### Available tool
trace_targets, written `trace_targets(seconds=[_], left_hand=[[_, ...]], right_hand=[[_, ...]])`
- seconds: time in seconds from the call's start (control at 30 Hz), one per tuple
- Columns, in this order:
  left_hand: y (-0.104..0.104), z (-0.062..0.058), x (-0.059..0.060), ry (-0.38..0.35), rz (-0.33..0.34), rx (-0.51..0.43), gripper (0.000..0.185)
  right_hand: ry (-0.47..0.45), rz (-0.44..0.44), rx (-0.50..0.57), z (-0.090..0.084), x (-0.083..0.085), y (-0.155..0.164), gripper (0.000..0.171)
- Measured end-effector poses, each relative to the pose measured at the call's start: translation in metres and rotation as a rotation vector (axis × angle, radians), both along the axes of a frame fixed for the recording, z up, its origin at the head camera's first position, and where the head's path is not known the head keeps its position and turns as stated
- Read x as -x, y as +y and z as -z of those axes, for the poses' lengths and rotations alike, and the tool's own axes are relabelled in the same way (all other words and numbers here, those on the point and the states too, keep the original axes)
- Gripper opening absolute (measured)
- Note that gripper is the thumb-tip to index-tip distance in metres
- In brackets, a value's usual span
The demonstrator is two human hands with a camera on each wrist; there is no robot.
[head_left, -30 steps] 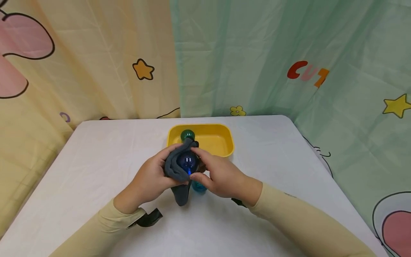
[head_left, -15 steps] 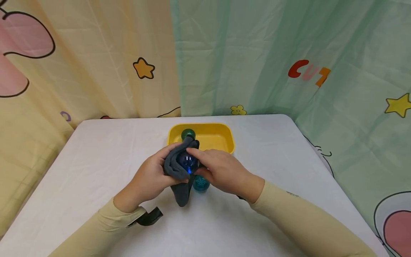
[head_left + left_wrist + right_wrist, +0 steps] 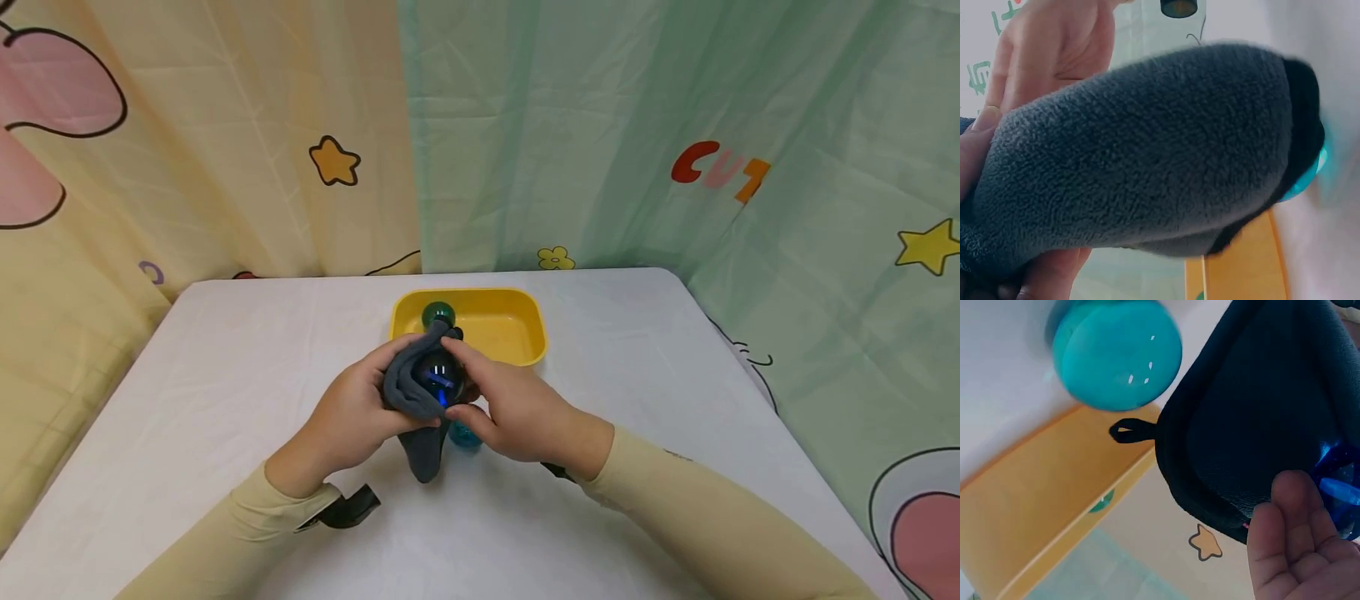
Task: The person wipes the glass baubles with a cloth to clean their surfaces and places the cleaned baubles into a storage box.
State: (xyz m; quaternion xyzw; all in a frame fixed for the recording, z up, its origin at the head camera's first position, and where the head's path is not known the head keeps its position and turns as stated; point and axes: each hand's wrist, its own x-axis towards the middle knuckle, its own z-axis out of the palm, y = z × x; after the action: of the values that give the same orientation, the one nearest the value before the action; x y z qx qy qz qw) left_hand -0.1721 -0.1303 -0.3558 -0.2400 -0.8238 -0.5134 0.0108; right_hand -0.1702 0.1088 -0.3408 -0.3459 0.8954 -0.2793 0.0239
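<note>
A shiny blue ball [image 3: 437, 377] sits wrapped in a grey fleece cloth [image 3: 408, 390] above the white table. My left hand [image 3: 352, 421] grips the cloth and cups the ball from the left. My right hand [image 3: 510, 408] holds the ball from the right, with thumb and fingers curled round it. The cloth [image 3: 1141, 169] fills the left wrist view. In the right wrist view the cloth [image 3: 1260, 412] hangs dark beside my fingers [image 3: 1285, 544], and the blue ball [image 3: 1338, 487] shows at the edge. A teal ball [image 3: 465, 436] lies on the table under my right hand, and the teal ball [image 3: 1116, 353] appears large there too.
A yellow tray [image 3: 517, 312] stands just behind my hands with a green ball [image 3: 438, 315] in its left end. The white table [image 3: 225, 367] ends at a patterned curtain [image 3: 600, 125] behind. A black wrist strap [image 3: 348, 510] lies at my left sleeve.
My right hand's fingers shifted over the blue ball and came back, turning it slightly in the cloth. The left hand has stayed put.
</note>
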Motion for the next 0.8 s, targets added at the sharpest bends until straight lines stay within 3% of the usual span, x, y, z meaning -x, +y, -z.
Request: trace_targets(seconds=[0.23,0.37,0.47,0.7,0.8], left_hand=[[0.0001,-0.0015,-0.0004,-0.036,0.002,-0.002,0.083],[0.0008,-0.0003,0.0003,-0.015,0.007,0.007,0.083],[0.0016,0.0003,0.0003,0.007,0.015,0.02,0.083],[0.0028,0.0018,-0.0016,0.061,0.023,0.043,0.085],[0.0017,0.0031,-0.0022,0.055,0.018,0.032,0.085]], right_hand=[[0.324,-0.044,-0.137,0.0009,0.0033,0.0056,0.073],[0.389,-0.038,-0.151,0.0009,0.0045,0.0068,0.067],[0.343,-0.018,-0.143,0.0008,0.003,0.006,0.067],[0.038,0.07,-0.033,0.0042,-0.0028,0.0004,0.056],[-0.015,0.078,-0.02,0.0052,-0.0028,-0.0016,0.059]])
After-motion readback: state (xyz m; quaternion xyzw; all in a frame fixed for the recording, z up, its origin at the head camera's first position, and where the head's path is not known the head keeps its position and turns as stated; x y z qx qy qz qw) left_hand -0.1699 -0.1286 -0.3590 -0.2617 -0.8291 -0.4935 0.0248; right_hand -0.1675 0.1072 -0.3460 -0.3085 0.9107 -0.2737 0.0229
